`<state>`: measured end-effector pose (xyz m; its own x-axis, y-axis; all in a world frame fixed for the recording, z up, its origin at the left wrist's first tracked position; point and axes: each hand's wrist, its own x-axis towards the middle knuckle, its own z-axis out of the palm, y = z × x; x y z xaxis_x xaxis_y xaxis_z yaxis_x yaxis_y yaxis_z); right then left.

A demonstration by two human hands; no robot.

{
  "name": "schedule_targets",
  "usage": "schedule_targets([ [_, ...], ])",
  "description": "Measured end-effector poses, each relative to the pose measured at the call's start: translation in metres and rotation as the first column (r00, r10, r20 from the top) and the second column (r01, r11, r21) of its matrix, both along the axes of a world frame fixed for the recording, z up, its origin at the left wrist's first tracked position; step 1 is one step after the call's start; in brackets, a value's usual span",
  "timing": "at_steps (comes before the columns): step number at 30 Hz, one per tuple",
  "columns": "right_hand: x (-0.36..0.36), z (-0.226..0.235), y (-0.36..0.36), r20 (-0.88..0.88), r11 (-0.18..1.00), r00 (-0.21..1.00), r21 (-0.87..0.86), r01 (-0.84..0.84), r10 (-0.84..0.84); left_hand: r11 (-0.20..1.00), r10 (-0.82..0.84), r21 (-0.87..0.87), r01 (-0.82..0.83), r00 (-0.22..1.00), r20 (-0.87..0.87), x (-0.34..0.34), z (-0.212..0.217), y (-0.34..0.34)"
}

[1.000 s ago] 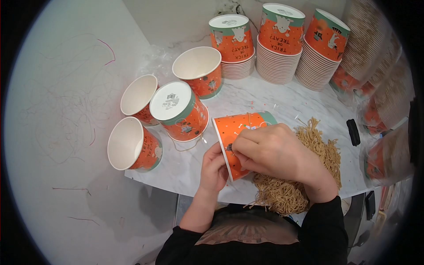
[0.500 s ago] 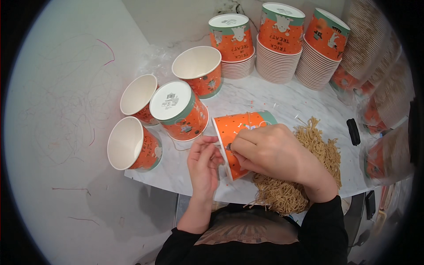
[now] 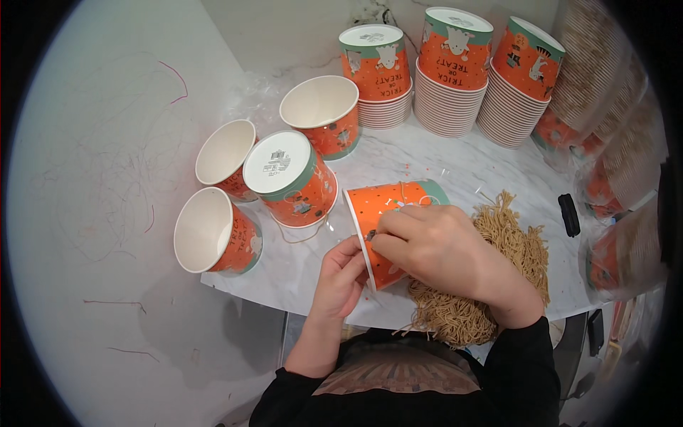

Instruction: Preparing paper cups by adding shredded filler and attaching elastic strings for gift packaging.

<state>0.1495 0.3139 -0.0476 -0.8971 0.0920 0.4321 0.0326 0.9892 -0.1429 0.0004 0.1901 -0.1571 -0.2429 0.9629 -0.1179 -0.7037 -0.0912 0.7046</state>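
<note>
An orange paper tub (image 3: 377, 201) with a green base band lies on its side, its white-rimmed mouth toward my left hand. My left hand (image 3: 340, 279) has its curled fingers and thumb at that mouth; the fingertips are hidden behind the rim. Pressed against the tub's upper side, my right hand (image 3: 434, 242) is closed in a pinch, and what it pinches is covered. Thin tan cord (image 3: 432, 198) shows on the tub near the green band. A heap of tan cord strands (image 3: 459, 313) lies under and beside my right forearm.
An upside-down tub (image 3: 299, 196) with a cord loop stands left of my hands. Around it are upright tubs (image 3: 238, 238) with open mouths. Nested tub stacks (image 3: 449, 99) line the back, and plastic-wrapped stacks (image 3: 622, 242) the right. A small black object (image 3: 569, 215) lies near the cord.
My left hand has moved right and slightly down, its fingers now reaching into the tub's mouth. My right hand remains almost in place on the tub.
</note>
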Motion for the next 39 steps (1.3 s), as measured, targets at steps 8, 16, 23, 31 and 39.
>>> schedule_targets([
  [8,0.002,0.002,0.003,0.026,0.999,0.999,0.03,0.035,-0.036,0.956,0.288,0.182,-0.231,0.858,-0.425,0.002,-0.006,0.001],
  [16,0.005,-0.002,0.016,0.021,0.984,0.986,0.075,0.163,-0.165,0.864,0.503,0.301,-0.404,0.705,-0.5,0.009,0.005,0.0],
  [23,-0.005,-0.013,0.02,-0.063,0.982,0.987,0.112,0.153,-0.146,0.812,0.583,0.509,-0.286,0.423,-0.693,0.004,0.015,0.003],
  [31,-0.011,-0.008,0.022,-0.262,0.985,0.957,-0.151,0.085,-0.123,0.835,0.551,0.501,-0.228,0.372,-0.747,0.006,0.047,-0.005],
  [39,-0.008,-0.003,0.014,-0.272,0.269,0.958,-0.933,-0.241,-0.086,0.831,0.555,0.545,-0.115,0.236,-0.797,0.01,0.079,-0.006],
])
